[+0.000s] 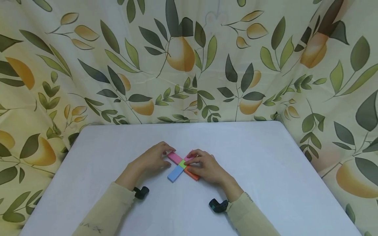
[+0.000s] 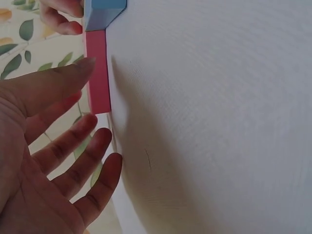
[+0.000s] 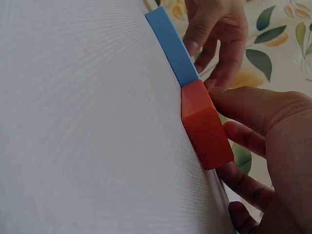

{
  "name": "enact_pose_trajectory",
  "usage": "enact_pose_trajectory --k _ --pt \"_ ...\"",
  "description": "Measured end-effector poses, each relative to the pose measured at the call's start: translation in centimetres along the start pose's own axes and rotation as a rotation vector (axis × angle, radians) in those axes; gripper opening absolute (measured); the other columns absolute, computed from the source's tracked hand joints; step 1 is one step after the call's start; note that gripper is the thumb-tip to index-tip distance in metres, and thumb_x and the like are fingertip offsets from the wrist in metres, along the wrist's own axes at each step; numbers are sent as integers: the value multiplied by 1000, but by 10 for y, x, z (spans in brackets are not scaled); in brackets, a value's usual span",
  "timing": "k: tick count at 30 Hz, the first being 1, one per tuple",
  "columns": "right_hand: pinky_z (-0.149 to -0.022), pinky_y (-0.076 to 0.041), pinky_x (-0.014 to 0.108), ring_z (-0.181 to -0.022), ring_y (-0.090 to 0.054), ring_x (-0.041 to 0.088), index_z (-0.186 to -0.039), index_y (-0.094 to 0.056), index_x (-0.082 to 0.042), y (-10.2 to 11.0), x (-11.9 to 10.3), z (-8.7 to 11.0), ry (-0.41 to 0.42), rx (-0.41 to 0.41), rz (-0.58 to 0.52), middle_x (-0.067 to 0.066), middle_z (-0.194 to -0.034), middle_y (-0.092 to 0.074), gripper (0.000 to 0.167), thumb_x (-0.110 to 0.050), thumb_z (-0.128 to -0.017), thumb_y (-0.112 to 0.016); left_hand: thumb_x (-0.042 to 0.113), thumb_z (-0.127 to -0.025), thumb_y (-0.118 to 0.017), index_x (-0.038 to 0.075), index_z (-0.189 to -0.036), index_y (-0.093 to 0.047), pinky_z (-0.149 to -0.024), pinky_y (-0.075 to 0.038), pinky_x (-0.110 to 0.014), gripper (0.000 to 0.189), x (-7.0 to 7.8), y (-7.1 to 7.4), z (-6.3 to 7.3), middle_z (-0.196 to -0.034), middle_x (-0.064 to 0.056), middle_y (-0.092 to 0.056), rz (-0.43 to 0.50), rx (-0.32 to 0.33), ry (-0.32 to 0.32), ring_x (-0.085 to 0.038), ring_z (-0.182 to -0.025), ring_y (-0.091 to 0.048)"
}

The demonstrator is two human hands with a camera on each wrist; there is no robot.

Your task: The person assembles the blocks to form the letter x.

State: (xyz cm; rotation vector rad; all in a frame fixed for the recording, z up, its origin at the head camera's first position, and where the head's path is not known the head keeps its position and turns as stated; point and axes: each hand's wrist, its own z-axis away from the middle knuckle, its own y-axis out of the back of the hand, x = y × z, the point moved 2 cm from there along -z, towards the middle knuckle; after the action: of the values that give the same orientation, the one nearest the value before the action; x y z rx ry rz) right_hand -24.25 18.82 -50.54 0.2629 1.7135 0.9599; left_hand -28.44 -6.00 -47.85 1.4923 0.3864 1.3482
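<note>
Several flat coloured blocks lie on the white table in an X shape. A small green block (image 1: 181,164) is at the centre, with a pink block (image 1: 175,157) at far left, a blue block (image 1: 175,173) at near left and an orange block (image 1: 192,175) at near right. Another pink block (image 1: 188,158) at far right is partly hidden by fingers. My left hand (image 1: 154,158) is beside the far-left pink block's outer end, fingers spread and loosely bent. My right hand (image 1: 208,167) reaches over the right side, fingertips at the green block and thumb along the orange block.
The white tabletop (image 1: 248,147) extends around both hands, its back edge near a curtain (image 1: 183,88) printed with fruit and leaves. Small black devices are on the left wrist (image 1: 141,192) and right wrist (image 1: 218,206).
</note>
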Motion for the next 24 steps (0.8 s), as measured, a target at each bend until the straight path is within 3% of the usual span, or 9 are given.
enact_pose_trajectory --k 9,18,24 --pt "-109 -45 49 -131 -54 17 -115 -80 -28 -4 1 -5 29 27 -82 -10 -132 -62 22 -27 -94 -78 28 -88 -83 21 -140 -64 -105 -51 -44 55 -3 6 7 -132 0 -60 12 16 -14 -20 -120 -58" --pt "-98 -51 41 -113 -60 17 -117 -77 -31 1 9 -6 -48 52 -119 -12 -134 -59 22 -25 -96 -75 29 -91 -81 17 -140 -63 -105 -50 -46 54 -5 10 6 -133 -4 -60 20 36 -67 -23 -120 -59" --pt "-96 -52 40 -112 -60 20 -121 -74 -28 10 12 -6 -83 91 -104 -11 -131 -61 25 -24 -96 -74 28 -90 -81 14 -141 -62 -105 -49 -48 56 -3 12 2 -134 -7 -60 9 58 -103 -27 -119 -59"
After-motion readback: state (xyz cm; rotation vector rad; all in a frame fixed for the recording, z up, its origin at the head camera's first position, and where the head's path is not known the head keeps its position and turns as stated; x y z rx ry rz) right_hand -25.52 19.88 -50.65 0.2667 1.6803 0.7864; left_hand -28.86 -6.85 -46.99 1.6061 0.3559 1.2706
